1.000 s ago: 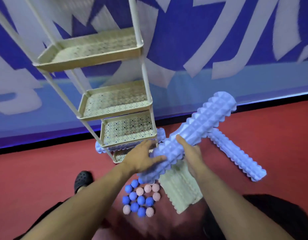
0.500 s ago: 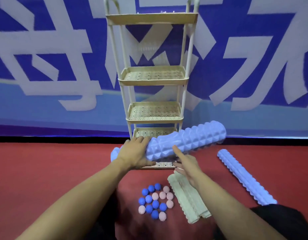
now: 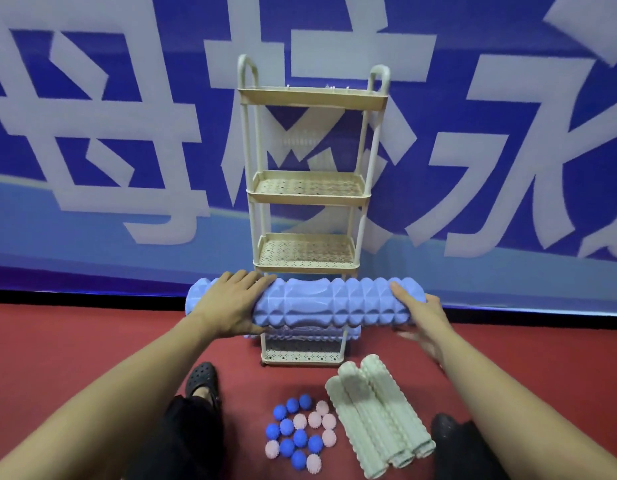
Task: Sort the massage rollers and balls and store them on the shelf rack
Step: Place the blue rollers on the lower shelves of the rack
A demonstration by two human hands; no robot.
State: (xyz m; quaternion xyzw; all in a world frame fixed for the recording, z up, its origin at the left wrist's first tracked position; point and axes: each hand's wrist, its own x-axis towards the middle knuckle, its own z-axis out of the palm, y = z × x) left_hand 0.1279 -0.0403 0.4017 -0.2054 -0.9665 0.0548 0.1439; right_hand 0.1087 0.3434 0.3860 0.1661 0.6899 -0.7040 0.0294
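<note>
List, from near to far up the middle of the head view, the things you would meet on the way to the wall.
Cluster of blue and pink spiky balls → held light-blue ridged foam roller → cream perforated shelf rack → blue banner with white lettering.

2 blue rollers, 3 pale green rollers, 9 blue balls, 7 pink balls, 1 rack.

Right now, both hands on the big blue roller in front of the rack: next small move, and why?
Probably ease the blue foam roller forward and down onto the slimmer blue roller already lying across the rack's bottom tier. The left hand and right hand hold it level near its ends, just in front of that tier. It is wider than the shelf rack, so keep it centred.
</note>
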